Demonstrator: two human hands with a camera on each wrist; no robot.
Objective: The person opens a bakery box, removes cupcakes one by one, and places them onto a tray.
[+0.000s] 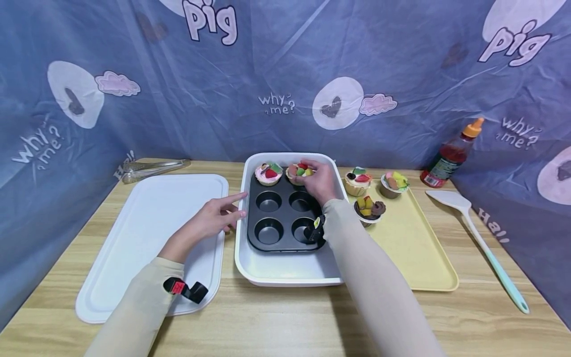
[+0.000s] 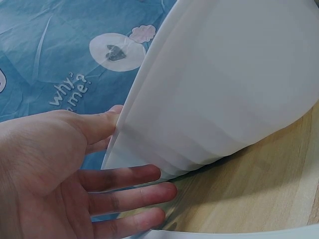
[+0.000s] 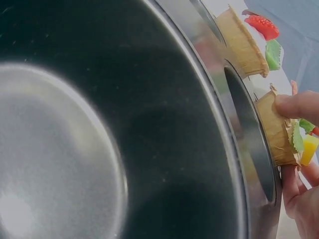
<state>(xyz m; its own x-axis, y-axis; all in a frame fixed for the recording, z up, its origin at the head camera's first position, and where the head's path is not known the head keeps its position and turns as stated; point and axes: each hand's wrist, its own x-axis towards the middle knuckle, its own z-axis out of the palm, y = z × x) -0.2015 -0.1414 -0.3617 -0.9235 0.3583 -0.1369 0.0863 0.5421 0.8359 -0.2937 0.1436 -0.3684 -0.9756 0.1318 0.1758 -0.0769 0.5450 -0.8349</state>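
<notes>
My right hand point(image 1: 322, 181) pinches a fruit-topped cupcake point(image 1: 298, 171) at the back right cup of the dark muffin tin point(image 1: 285, 244). In the right wrist view, thumb and fingers hold its paper case point(image 3: 273, 130) from either side. A pink-creamed cupcake with a strawberry point(image 1: 268, 173) sits in the back left cup. The tin lies inside a white rectangular basin point(image 1: 285, 278). At the basin's left side, my left hand point(image 1: 216, 214) touches the rim; in the left wrist view its lower fingers point(image 2: 132, 196) stretch out beside the outer wall.
Three cupcakes stand on the yellow tray point(image 1: 412, 248) at the right, including a chocolate one point(image 1: 369, 209). Beyond it are a sauce bottle point(image 1: 450, 156) and a spatula point(image 1: 484, 243). A white tray point(image 1: 147, 223) and metal tongs point(image 1: 153, 169) lie left.
</notes>
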